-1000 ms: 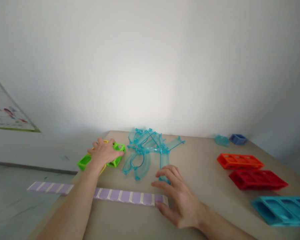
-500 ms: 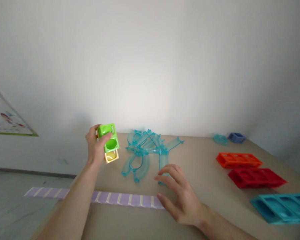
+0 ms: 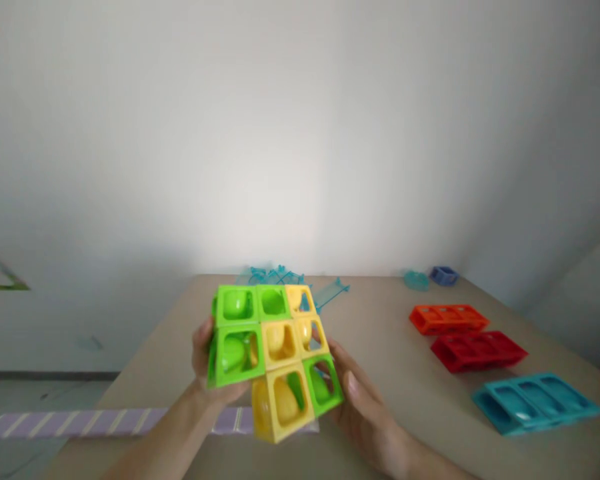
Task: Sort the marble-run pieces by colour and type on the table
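Note:
A cluster of joined green and yellow hollow plastic blocks is held up above the table, close to the camera. My left hand grips its left side from behind and below. My right hand holds its right side, fingers curled against the green block at the lower right. Behind the cluster, a pile of clear blue curved track pieces lies on the beige table, partly hidden.
On the right lie an orange block, a red block and a teal block. A small dark blue piece and a light blue piece sit at the far right corner. A purple striped strip crosses the near left edge.
My left hand lifted the green and yellow blocks from the table's left and brought them in front of me. My right hand left the table and took hold of the cluster's right side.

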The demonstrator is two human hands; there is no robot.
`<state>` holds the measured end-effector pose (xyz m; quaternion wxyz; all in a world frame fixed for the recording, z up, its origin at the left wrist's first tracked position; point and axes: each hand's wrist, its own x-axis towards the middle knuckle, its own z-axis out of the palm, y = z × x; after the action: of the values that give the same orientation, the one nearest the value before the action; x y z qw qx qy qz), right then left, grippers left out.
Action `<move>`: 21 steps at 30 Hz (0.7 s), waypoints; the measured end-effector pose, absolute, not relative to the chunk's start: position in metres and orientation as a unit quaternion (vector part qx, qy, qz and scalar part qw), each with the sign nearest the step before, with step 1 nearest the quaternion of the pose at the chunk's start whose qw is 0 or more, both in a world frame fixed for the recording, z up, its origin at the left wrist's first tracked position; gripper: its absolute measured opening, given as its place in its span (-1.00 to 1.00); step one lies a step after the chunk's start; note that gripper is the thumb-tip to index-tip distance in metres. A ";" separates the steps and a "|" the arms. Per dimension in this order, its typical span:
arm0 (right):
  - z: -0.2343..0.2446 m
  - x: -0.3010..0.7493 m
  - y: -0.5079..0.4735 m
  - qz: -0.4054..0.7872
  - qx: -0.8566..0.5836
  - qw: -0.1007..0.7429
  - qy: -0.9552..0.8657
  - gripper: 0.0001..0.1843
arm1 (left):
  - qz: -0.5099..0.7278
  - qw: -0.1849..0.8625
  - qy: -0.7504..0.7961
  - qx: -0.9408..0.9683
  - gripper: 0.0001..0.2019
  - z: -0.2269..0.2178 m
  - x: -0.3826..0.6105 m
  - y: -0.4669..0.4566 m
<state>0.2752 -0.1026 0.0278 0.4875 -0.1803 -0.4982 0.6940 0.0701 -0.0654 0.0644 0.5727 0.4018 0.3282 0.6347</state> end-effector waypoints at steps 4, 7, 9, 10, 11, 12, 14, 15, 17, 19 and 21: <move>0.043 0.279 -0.101 0.731 -0.225 0.481 -0.429 -0.42 | 0.550 0.689 0.271 0.386 -0.46 0.046 0.093 -0.073; 0.045 0.284 -0.096 0.695 -0.262 0.520 -0.422 -0.42 | 0.551 0.697 0.264 0.375 -0.51 0.046 0.098 -0.067; 0.044 0.287 -0.093 0.656 -0.287 0.550 -0.430 -0.40 | 0.562 0.690 0.274 0.365 -0.50 0.048 0.096 -0.063; 0.043 0.288 -0.092 0.641 -0.296 0.558 -0.436 -0.38 | 0.565 0.687 0.278 0.361 -0.49 0.049 0.094 -0.061; 0.042 0.289 -0.091 0.632 -0.299 0.561 -0.442 -0.36 | 0.568 0.684 0.283 0.359 -0.49 0.049 0.093 -0.061; 0.041 0.289 -0.090 0.631 -0.296 0.559 -0.449 -0.34 | 0.571 0.680 0.288 0.360 -0.48 0.049 0.091 -0.060; 0.040 0.291 -0.089 0.648 -0.273 0.542 -0.460 -0.31 | 0.581 0.667 0.299 0.358 -0.48 0.048 0.089 -0.061; 0.040 0.291 -0.089 0.660 -0.258 0.529 -0.466 -0.30 | 0.588 0.661 0.306 0.353 -0.48 0.047 0.089 -0.061; 0.040 0.292 -0.089 0.676 -0.231 0.510 -0.479 -0.28 | 0.600 0.653 0.319 0.335 -0.51 0.046 0.089 -0.060; 0.040 0.292 -0.089 0.681 -0.216 0.499 -0.491 -0.26 | 0.606 0.649 0.332 0.318 -0.55 0.046 0.090 -0.059; 0.041 0.291 -0.090 0.676 -0.213 0.500 -0.498 -0.27 | 0.607 0.647 0.341 0.311 -0.58 0.046 0.091 -0.059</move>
<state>0.2908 -0.0898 0.0406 0.4998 -0.2132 -0.4984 0.6755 0.0909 -0.0587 0.0463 0.6472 0.3109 0.3412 0.6067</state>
